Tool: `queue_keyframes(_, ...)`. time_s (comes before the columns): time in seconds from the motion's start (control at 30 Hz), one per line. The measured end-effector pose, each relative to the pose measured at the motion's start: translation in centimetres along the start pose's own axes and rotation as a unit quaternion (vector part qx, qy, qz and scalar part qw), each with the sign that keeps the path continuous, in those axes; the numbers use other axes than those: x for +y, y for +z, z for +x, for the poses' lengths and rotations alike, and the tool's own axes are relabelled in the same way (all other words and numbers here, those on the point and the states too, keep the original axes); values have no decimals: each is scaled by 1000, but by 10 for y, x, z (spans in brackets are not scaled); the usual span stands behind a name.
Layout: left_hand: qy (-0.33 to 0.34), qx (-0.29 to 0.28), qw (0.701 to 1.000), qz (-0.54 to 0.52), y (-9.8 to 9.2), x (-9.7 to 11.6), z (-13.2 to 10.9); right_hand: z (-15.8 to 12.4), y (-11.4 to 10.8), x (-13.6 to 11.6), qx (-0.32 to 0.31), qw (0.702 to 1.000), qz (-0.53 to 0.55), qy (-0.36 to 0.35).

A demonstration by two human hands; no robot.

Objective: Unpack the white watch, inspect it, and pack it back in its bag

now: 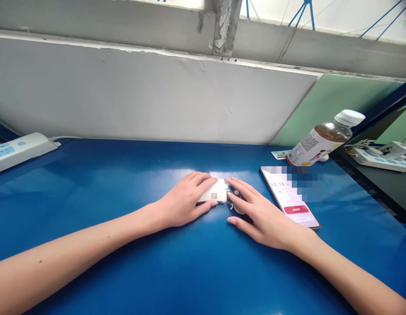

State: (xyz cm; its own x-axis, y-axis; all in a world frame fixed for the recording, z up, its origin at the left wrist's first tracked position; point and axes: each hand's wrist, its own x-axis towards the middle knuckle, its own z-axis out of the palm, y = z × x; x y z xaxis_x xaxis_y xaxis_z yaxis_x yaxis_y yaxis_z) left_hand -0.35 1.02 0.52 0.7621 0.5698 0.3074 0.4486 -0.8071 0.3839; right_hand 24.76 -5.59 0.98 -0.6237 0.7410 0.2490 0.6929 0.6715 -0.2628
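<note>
My left hand (194,197) grips a small white rectangular piece (218,190) with a square printed code, fingers across its far side and thumb along its near edge. The hand covers its left part, so I cannot tell its exact kind. At its right end lies a small dark object with a rounded, shiny part (239,206), mostly hidden under my right hand (255,210). The fingers of my right hand are stretched out and apart over that dark object, fingertips near the white piece's right end. Its thumb is on the near side, away from the white piece.
A phone (296,209) showing a timer lies right of my right hand on the blue table (176,271). Behind it stand a drink bottle (317,142) and a small card (279,155). Power strips (22,151) sit at left and far right. A wall (150,96) closes the back.
</note>
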Motion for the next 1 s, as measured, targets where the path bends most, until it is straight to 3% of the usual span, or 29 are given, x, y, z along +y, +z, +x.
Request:
queue_keyframes(0.3, 3, -7, 1000, 7, 0, -1, -1, 0, -4, 4, 4, 999, -30, 24)
queue_keyframes(0.47, 7, -24, 999, 35, 1, -1, 0, 0, -1, 0, -26, 999, -15, 20)
queue_keyframes(0.73, -14, -125, 985, 118, 1, -1, 0, 1, 1, -3, -54, 998, -18, 22)
queue_keyframes(0.87, -28, -148, 981, 122, -1, 2, -1, 0, -2, 1, -35, 998, -46, 28)
queue_keyframes(1.0, -28, -145, 982, 119, -1, 1, -1, 1, -8, 6, 23, 995, -79, 47)
